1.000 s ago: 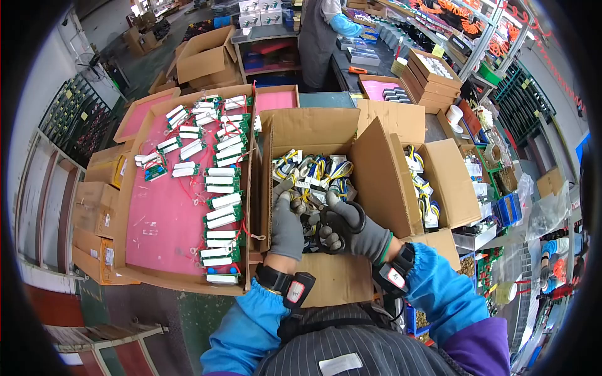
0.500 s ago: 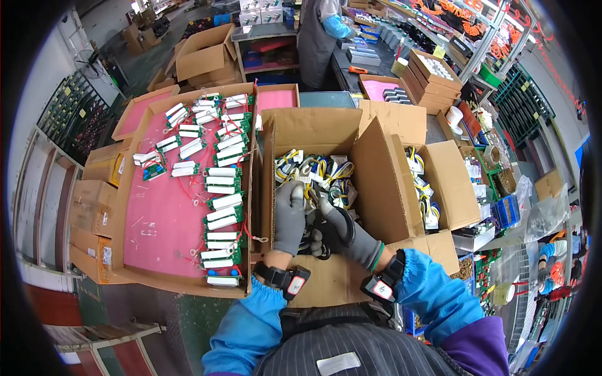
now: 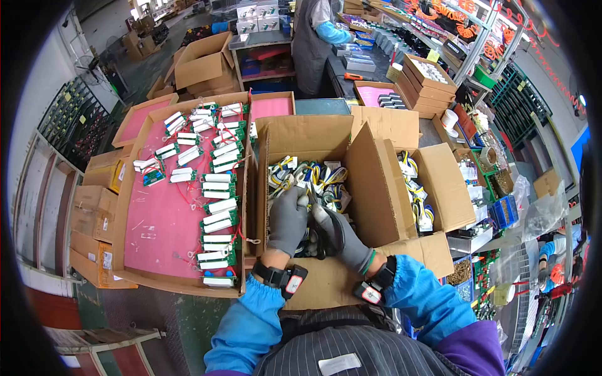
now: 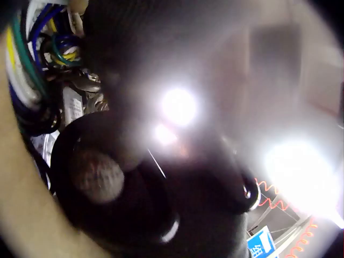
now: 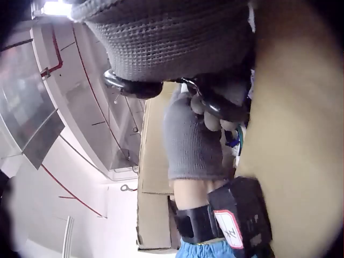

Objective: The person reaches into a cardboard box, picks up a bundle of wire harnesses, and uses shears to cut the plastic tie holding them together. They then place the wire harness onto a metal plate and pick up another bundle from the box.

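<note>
In the head view, both grey-gloved hands work close together over an open cardboard box [image 3: 307, 135]. Inside lie bundled wire harnesses [image 3: 327, 175] with white, yellow and blue wires and white connectors. My left hand [image 3: 287, 222] pinches a wire harness near the box's left side, its fingertips partly covering it. Scissors with black loop handles [image 5: 223, 108] are in my right hand [image 3: 346, 243], fingers through the loops. Their blades [image 3: 311, 193] point toward the left fingertips. The left wrist view is dark and glary, with a black loop around a gloved finger.
To the left, a shallow box with a pink base [image 3: 157, 232] holds several green circuit boards [image 3: 219, 207] with white blocks and red wires. Another carton of harnesses [image 3: 419, 197] stands right. Stacked cartons [image 3: 94, 210] flank the far left. Another person [image 3: 311, 50] stands at the back bench [image 3: 342, 69].
The right hand has turned and its scissors handles, raised and visible earlier, now sit lower beneath it. The left hand has shifted slightly, its fingers closer to the blades. The head view has tilted slightly.
</note>
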{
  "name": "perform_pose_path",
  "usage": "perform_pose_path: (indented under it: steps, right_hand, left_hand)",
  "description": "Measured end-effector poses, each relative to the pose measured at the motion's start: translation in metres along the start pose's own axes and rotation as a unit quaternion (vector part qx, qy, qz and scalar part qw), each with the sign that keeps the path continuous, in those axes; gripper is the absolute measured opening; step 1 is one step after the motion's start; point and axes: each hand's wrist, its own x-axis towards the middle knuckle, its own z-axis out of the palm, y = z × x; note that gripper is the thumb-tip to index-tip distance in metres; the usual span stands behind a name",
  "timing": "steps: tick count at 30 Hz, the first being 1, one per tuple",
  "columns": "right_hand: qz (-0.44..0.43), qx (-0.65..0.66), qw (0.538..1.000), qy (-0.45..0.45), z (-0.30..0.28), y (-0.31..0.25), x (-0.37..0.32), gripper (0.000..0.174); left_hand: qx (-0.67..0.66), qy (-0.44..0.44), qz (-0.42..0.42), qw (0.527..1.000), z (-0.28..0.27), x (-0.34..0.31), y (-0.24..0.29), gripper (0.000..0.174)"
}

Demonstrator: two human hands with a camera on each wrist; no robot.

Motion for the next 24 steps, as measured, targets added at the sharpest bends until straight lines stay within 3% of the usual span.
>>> perform_pose_path:
  steps: [3,5,7,8,9,12,13,14,16,17,18,19,20,21,23,24]
  right_hand:
    - [0.047,0.065,0.997,-0.003,0.0,-0.007,0.0,0.054]
    - [0.03,0.008,0.999,-0.021,-0.005,-0.012,-0.007,0.055]
    - [0.099,0.127,0.987,0.004,-0.011,-0.019,-0.008,0.056]
    - [0.096,0.152,0.984,-0.009,-0.013,-0.022,-0.014,0.055]
    - [0.092,0.178,0.98,-0.019,-0.013,-0.031,-0.025,0.055]
    - [-0.1,0.057,0.989,-0.088,-0.022,-0.056,-0.064,0.047]
    - [-0.119,0.075,0.984,-0.11,-0.027,-0.076,-0.084,0.045]
    - [-0.204,0.041,0.977,-0.045,-0.039,-0.077,-0.098,0.047]
    - [-0.248,0.026,0.968,0.035,-0.075,-0.092,-0.124,0.054]
    - [-0.209,0.048,0.975,0.05,-0.098,-0.11,-0.131,0.058]
    - [-0.227,0.039,0.968,0.098,-0.115,-0.115,-0.139,0.066]
    - [-0.225,0.114,0.956,0.152,-0.124,-0.115,-0.143,0.065]
    - [-0.225,0.095,0.952,0.187,-0.137,-0.113,-0.149,0.063]
    - [-0.223,0.076,0.946,0.222,-0.152,-0.106,-0.155,0.061]
    - [-0.232,0.059,0.94,0.244,-0.178,-0.085,-0.163,0.058]
    - [-0.234,0.071,0.938,0.247,-0.185,-0.077,-0.168,0.056]
  left_hand:
    - [-0.005,-0.006,0.008,1.0,-0.005,-0.005,-0.005,0.016]
    - [-0.026,-0.017,0.003,1.0,-0.005,-0.012,-0.009,0.016]
    - [-0.21,-0.025,-0.146,0.966,-0.011,-0.016,0.003,0.015]
    - [-0.232,-0.01,-0.197,0.953,-0.019,-0.02,0.014,0.015]
    - [-0.189,0.019,-0.111,0.976,-0.02,-0.021,0.016,0.016]
    - [-0.213,0.004,-0.112,0.971,-0.043,-0.028,0.091,0.017]
    - [-0.244,-0.018,-0.126,0.961,-0.048,-0.031,0.118,0.017]
    - [-0.232,-0.039,-0.08,0.969,-0.047,-0.035,0.125,0.017]
    - [-0.315,-0.125,-0.085,0.937,-0.045,-0.04,0.166,0.017]
    - [-0.332,-0.177,-0.066,0.924,-0.039,-0.041,0.176,0.017]
    - [-0.329,-0.223,-0.048,0.916,-0.03,-0.043,0.189,0.016]
    - [-0.324,-0.269,-0.029,0.906,-0.019,-0.044,0.203,0.016]
    - [-0.316,-0.304,-0.001,0.899,-0.005,-0.044,0.218,0.017]
    - [-0.312,-0.309,0.003,0.898,0.011,-0.045,0.226,0.017]
    - [-0.207,-0.325,0.156,0.909,0.053,-0.045,0.228,0.023]
    - [-0.192,-0.309,0.174,0.915,0.076,-0.046,0.224,0.025]
